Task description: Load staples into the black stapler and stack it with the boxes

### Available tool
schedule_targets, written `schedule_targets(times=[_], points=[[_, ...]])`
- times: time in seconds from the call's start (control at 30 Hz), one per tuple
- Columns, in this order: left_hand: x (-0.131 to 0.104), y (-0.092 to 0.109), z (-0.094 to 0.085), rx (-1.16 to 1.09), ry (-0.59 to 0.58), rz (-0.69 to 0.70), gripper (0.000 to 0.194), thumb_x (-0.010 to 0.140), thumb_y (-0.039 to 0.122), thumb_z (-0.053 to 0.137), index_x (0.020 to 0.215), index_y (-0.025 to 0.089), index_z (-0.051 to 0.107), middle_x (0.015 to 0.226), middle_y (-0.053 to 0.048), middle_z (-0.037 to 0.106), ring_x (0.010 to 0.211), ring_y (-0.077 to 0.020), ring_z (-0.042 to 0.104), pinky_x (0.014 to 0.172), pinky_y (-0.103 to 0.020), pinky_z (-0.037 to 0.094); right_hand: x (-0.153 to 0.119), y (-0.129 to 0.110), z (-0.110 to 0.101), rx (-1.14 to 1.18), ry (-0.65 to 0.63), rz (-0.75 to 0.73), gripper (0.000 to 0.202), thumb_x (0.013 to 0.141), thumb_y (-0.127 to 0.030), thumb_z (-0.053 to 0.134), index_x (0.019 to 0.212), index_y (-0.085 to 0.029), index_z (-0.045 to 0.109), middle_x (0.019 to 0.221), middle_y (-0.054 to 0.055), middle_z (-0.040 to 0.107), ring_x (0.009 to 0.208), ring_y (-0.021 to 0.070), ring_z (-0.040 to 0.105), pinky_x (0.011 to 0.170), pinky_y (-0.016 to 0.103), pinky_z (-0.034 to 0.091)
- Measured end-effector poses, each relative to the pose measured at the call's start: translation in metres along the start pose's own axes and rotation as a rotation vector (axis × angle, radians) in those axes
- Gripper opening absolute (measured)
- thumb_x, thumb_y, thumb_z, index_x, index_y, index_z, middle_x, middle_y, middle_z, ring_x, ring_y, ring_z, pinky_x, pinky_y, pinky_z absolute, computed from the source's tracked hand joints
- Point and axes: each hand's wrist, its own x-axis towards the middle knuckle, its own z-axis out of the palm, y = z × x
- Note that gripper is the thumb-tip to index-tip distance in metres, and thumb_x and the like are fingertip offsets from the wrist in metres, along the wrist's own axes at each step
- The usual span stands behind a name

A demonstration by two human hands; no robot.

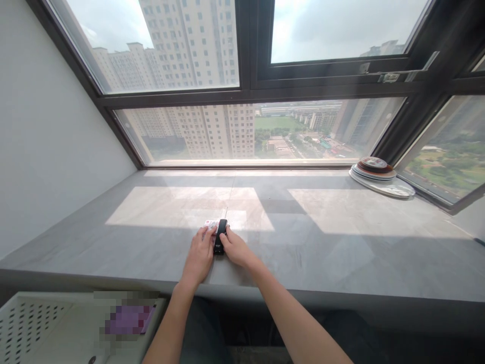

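Observation:
A slim black object shaped like a stapler lies lengthwise on the grey ledge, pointing toward the window. My right hand grips it from the right, thumb on its top edge and fingers curled at its side. On its left, my left hand holds a small white card with red print under its fingertips, close against the black object. Part of the card is hidden by my fingers and by the black object.
Stacked plates stand at the right back corner by the window. Below the ledge, at the lower left, is a white perforated basket with a blurred purple item. Sunlight patches fall across the ledge.

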Motion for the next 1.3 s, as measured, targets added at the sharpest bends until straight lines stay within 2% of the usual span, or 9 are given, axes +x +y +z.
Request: schedule_targets(times=[0.1, 0.23, 0.43, 0.6, 0.67, 0.73, 0.87, 1.03, 1.3], points=[[0.015, -0.025, -0.006, -0.028, 0.004, 0.004, 0.042, 0.105, 0.028, 0.031, 0.142, 0.028, 0.05, 0.144, -0.009, 0.049, 0.141, -0.0249, 0.041, 0.117, -0.05, 0.037, 0.02, -0.008, 0.01, 0.004, -0.016, -0.003, 0.041, 0.103, -0.042, 0.043, 0.137, -0.021, 0.051, 0.116, 0.01, 0.072, 0.109, 0.0256, 0.065, 0.095, 0.037, 0.046], [0.023, -0.03, -0.006, -0.013, -0.003, 0.004, 0.043, 0.105, 0.028, 0.031, 0.143, 0.026, 0.05, 0.144, -0.01, 0.051, 0.141, -0.0235, 0.042, 0.117, -0.047, 0.037, 0.032, -0.009, 0.015, 0.01, -0.001, -0.006, 0.039, 0.102, -0.043, 0.045, 0.134, -0.022, 0.053, 0.117, 0.008, 0.071, 0.108, 0.025, 0.064, 0.093, 0.036, 0.046], [0.014, -0.016, -0.014, 0.021, 0.058, -0.135, 0.046, 0.105, 0.028, 0.029, 0.149, 0.03, 0.043, 0.155, -0.007, 0.045, 0.152, -0.0288, 0.026, 0.119, -0.063, 0.024, 0.024, 0.005, 0.005, 0.044, 0.061, 0.015, 0.055, 0.103, -0.048, 0.038, 0.15, -0.02, 0.04, 0.093, 0.004, 0.07, 0.088, 0.0223, 0.065, 0.083, 0.035, 0.05], [0.013, 0.024, -0.031, -0.032, 0.286, -0.149, 0.044, 0.105, 0.03, 0.032, 0.147, 0.028, 0.045, 0.155, -0.006, 0.045, 0.153, -0.0279, 0.023, 0.124, -0.061, 0.014, -0.019, 0.044, -0.046, 0.029, 0.369, 0.022, 0.064, 0.1, -0.046, 0.037, 0.155, -0.014, 0.035, 0.09, 0.003, 0.066, 0.081, 0.0196, 0.062, 0.081, 0.034, 0.051], [0.014, 0.055, -0.024, -0.088, 0.258, -0.064, 0.042, 0.106, 0.03, 0.031, 0.144, 0.028, 0.049, 0.15, -0.006, 0.051, 0.149, -0.0247, 0.033, 0.124, -0.052, 0.023, -0.044, 0.061, -0.074, -0.062, 0.429, 0.008, 0.059, 0.1, -0.043, 0.035, 0.152, -0.015, 0.041, 0.102, 0.006, 0.068, 0.088, 0.0201, 0.063, 0.085, 0.035, 0.051], [0.015, 0.087, -0.005, -0.124, 0.102, 0.057, 0.042, 0.106, 0.032, 0.032, 0.145, 0.029, 0.047, 0.148, -0.005, 0.054, 0.143, -0.022, 0.042, 0.122, -0.045, 0.032, -0.07, 0.075, -0.101, -0.233, 0.453, -0.027, 0.055, 0.1, -0.039, 0.035, 0.15, -0.018, 0.045, 0.12, 0.009, 0.067, 0.109, 0.0222, 0.061, 0.098, 0.037, 0.048], [0.008, 0.132, 0.044, -0.031, -0.159, 0.189, 0.05, 0.103, 0.042, 0.04, 0.152, 0.031, 0.04, 0.158, -0.005, 0.042, 0.149, -0.0277, 0.032, 0.122, -0.052, 0.028, -0.11, 0.09, -0.131, -0.729, 0.376, 0.027, 0.055, 0.101, -0.041, 0.037, 0.155, -0.028, 0.042, 0.157, 0.004, 0.044, 0.151, 0.028, 0.023, 0.122, 0.047, 0.02], [-0.002, 0.133, 0.067, 0.051, -0.198, 0.182, 0.056, 0.101, 0.05, 0.041, 0.155, 0.036, 0.035, 0.164, -0.002, 0.032, 0.154, -0.0294, 0.022, 0.123, -0.058, 0.02, -0.121, 0.091, -0.125, -0.99, 0.329, 0.16, 0.059, 0.104, -0.05, 0.029, 0.161, -0.034, 0.025, 0.168, -0.004, 0.019, 0.156, 0.0317, 0.003, 0.123, 0.057, 0.002], [-0.002, 0.13, 0.062, 0.057, -0.2, 0.181, 0.055, 0.102, 0.05, 0.039, 0.154, 0.035, 0.036, 0.164, -0.003, 0.032, 0.154, -0.0277, 0.023, 0.123, -0.056, 0.021, -0.121, 0.089, -0.121, -1.014, 0.333, 0.153, 0.061, 0.104, -0.053, 0.026, 0.162, -0.034, 0.023, 0.169, -0.003, 0.016, 0.156, 0.0322, 0.003, 0.122, 0.059, 0.003]])
